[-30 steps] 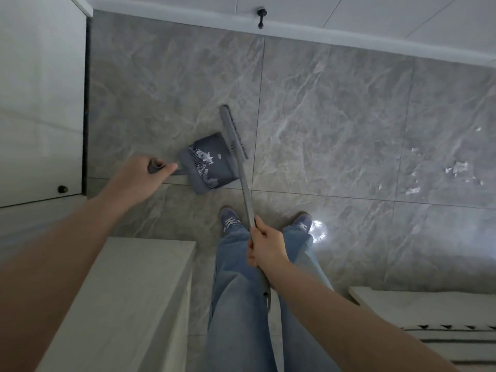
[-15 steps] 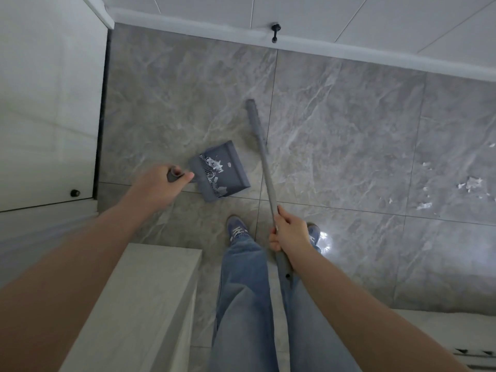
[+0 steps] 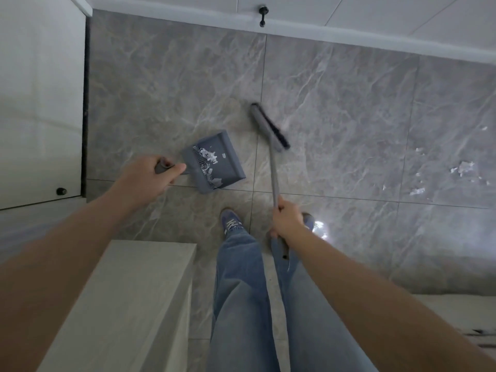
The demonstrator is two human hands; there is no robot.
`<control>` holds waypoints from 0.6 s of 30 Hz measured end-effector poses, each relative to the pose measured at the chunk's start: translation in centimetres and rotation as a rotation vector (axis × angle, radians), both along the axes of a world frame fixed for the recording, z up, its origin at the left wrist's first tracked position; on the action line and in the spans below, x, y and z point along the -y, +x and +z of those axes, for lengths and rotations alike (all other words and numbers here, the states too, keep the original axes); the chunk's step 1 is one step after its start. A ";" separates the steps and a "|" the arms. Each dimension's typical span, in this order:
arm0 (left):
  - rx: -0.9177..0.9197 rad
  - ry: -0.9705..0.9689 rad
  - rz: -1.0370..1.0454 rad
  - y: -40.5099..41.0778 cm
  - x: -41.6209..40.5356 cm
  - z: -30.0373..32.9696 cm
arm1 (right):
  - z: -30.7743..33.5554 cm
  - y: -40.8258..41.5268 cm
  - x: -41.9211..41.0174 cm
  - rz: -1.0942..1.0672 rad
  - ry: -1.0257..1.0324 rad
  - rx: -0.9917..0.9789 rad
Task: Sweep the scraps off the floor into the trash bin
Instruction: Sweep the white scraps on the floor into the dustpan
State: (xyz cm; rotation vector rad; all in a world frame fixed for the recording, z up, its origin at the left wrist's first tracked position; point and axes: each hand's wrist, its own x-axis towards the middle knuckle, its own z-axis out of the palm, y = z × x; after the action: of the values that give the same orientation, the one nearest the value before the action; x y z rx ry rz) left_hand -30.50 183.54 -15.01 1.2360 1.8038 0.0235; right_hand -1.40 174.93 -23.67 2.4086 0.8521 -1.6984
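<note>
My left hand [image 3: 150, 176] grips the handle of a grey dustpan [image 3: 228, 167], which holds several white paper scraps near its back wall. My right hand [image 3: 287, 220] grips the grey shaft of a broom [image 3: 269, 127]; its head with dark bristles hangs to the right of the dustpan and apart from it. More white scraps [image 3: 461, 167] lie scattered on the grey tiled floor at the far right. No trash bin is in view.
A white cabinet door [image 3: 40, 103] with a small black knob stands at the left. A pale counter top [image 3: 128, 304] is below my left arm. A white baseboard [image 3: 349, 33] runs along the far wall. My legs and shoes are in the middle.
The broom head has swung to the right, away from the dustpan, and now shows its bristles. The dustpan and my left hand have stayed roughly where they were while the view shifted.
</note>
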 end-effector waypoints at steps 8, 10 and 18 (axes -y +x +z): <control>0.031 -0.009 -0.076 4.7 -1.9 0.9 | 1.7 6.7 6.1 -0.212 0.039 -0.006; 0.037 -0.009 -0.105 5.3 -2.5 0.7 | 2.1 8.0 4.8 -0.352 0.089 0.057; 0.042 -0.019 -0.280 10.0 -4.2 -0.2 | 2.8 6.5 3.0 -0.390 -0.039 0.015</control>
State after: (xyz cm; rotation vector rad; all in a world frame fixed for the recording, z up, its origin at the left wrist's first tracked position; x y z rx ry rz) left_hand -20.47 187.76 -15.21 1.4532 1.5777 -0.1253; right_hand 5.10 171.90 -20.92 2.6901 0.3560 -1.7878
